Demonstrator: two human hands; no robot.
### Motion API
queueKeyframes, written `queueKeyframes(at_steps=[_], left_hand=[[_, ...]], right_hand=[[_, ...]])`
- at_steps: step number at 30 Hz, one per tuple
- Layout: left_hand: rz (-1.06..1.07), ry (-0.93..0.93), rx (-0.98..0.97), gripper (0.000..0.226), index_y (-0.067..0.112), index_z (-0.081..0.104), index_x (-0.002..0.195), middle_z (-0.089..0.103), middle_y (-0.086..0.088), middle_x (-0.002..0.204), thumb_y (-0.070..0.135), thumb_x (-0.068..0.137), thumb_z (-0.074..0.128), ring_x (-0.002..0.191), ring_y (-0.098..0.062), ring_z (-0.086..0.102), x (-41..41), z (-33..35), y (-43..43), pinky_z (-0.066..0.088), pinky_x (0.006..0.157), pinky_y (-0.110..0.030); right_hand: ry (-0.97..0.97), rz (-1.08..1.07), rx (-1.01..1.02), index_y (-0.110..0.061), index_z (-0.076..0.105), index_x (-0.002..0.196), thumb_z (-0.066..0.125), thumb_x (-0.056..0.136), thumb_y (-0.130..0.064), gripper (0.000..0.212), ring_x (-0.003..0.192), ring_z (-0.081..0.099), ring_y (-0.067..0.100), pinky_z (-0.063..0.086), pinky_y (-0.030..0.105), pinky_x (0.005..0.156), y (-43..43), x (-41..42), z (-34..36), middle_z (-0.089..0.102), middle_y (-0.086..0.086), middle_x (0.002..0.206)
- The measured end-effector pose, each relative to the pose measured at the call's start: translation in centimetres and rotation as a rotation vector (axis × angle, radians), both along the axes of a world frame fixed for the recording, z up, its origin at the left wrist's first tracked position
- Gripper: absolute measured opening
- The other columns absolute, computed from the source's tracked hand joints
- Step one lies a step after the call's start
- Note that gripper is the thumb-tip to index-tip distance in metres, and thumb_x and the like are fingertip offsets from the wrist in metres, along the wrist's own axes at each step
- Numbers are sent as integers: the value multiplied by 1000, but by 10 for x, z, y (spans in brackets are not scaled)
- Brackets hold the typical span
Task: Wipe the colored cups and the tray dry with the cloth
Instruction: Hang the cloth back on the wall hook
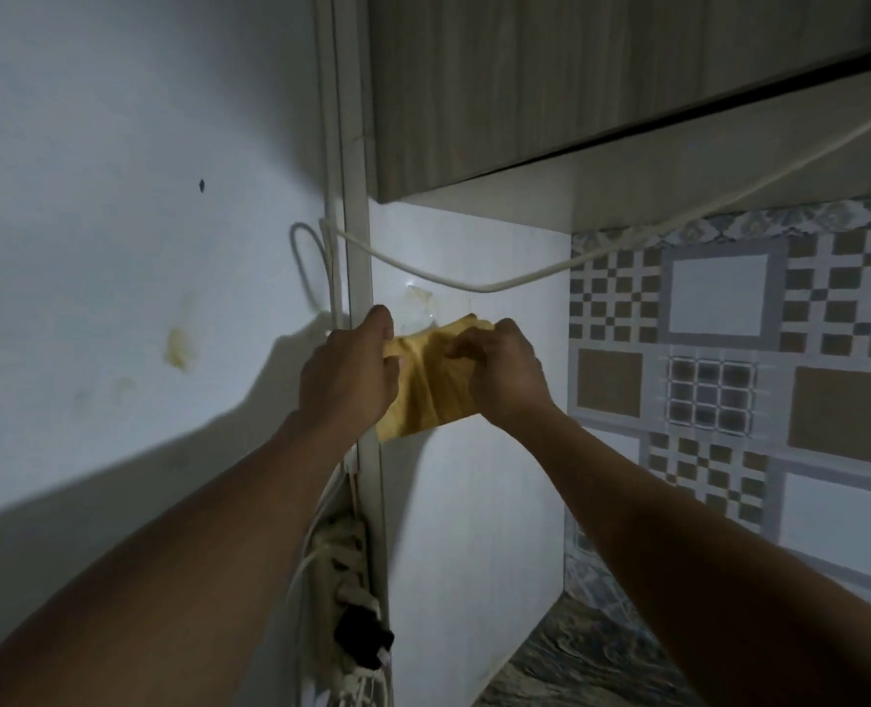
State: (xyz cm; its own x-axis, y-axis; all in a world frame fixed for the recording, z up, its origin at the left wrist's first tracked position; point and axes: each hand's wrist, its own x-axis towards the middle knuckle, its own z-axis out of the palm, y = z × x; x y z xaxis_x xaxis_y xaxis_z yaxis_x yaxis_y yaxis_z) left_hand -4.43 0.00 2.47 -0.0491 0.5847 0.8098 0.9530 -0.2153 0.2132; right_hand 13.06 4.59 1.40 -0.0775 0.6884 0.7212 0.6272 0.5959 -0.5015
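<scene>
Both arms raised toward white wall, left hand [351, 372] and right hand [499, 367] each pinching yellow cloth [430, 385] stretched between them, held against wall below cabinet [550, 84], white cable [474, 283] just above, power strip [344, 568] below.

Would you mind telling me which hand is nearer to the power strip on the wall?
Left. The left hand is straight above the power strip; the right hand is above and further right.
</scene>
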Motion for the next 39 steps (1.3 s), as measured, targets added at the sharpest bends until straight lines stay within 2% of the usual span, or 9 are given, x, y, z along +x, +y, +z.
queueKeyframes(at_steps=[3,5,9,13,17,23,29,33,39], left_hand=[[82,127,22,11,22,50,103,61,-3,79,28,97,57,73,-27,63,8,-5,4,39,57,-31],[124,124,27,8,20,53,102,64,-3,85,26,97,54,78,-29,65,12,-11,7,43,59,-32],[165,-5,-37,12,22,62,102,67,-4,90,29,95,55,84,-30,66,18,-22,9,46,65,-33],[120,-41,-145,19,27,70,98,69,0,89,39,92,56,82,-26,66,20,-37,0,47,66,-30],[73,-73,-187,16,27,66,97,64,5,83,38,90,58,76,-22,58,20,-47,-6,46,66,-31],[56,-97,-205,18,27,70,96,70,1,90,40,90,59,88,-27,66,30,-53,-15,55,75,-36],[42,-61,-76,28,22,67,74,64,4,67,40,90,53,66,-19,60,38,-48,-21,47,59,-27],[-4,-32,-3,30,21,65,70,62,4,61,41,89,53,58,-20,59,45,-44,-25,50,58,-27],[-109,22,161,32,18,52,59,53,5,54,36,85,56,55,-19,50,74,-52,-16,42,52,-26]], right_hand=[[-91,11,-78,-26,70,113,57,94,-16,25,102,58,29,52,39,89,14,-3,-4,55,6,117],[-113,80,-113,-26,72,112,56,92,-9,32,98,59,27,50,34,84,21,-5,-15,59,5,113],[209,336,-343,-19,76,96,46,87,1,37,60,61,23,52,33,58,24,-11,-33,70,4,76],[280,374,-368,-12,77,105,45,84,8,43,82,64,16,49,24,71,17,-14,-35,73,2,93],[207,307,-396,-15,74,116,48,89,-6,39,108,65,22,51,25,85,7,-10,-37,71,6,117],[60,198,-353,-17,76,98,47,89,-6,32,91,63,26,46,24,68,-8,2,-43,71,6,104],[32,150,-348,-21,76,104,46,87,-1,40,98,62,24,46,24,70,-11,15,-38,70,3,112],[27,104,-316,-22,75,106,46,92,-1,38,88,65,21,42,18,57,-12,22,-35,65,3,122],[-31,17,-295,-19,75,106,48,93,-2,34,88,62,16,44,19,66,-15,55,-38,68,4,121]])
